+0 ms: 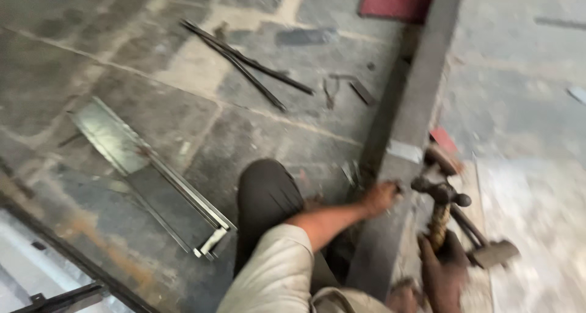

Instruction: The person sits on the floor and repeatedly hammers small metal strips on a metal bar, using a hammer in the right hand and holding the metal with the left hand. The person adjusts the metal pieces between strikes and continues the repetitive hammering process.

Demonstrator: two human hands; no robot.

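So your right hand (444,267) is at the bottom of the frame with the fingers (427,258) curled tight around the wrapped handle of a ball-peen hammer (441,194), which stands pretty much upright out of your fist, its dark head up top, just right of the long grey steel beam (410,115). That beam runs from the top of the view down toward you along the stone floor (183,75). Your left hand (378,197) is reached out across your knee (265,194) and sits right on the near edge of the beam, fingers bent and pressed against the metal; it's blurry, so I honestly can't tell if they're pinching something small or just bracing there. The hammer head is just beside that left hand, a bit to its right and not touching it as far as I can see. Just right of your fist there's a second hammer (488,249) lying flat with its blocky head pointing away to the right. A small red piece (444,139) sits by the beam just above the hammer head. Out on the floor to the left you've got a flat metal channel section (152,172) lying at an angle, and farther up a couple of thin dark rods (250,69) crossed over each other, well apart from both hands.
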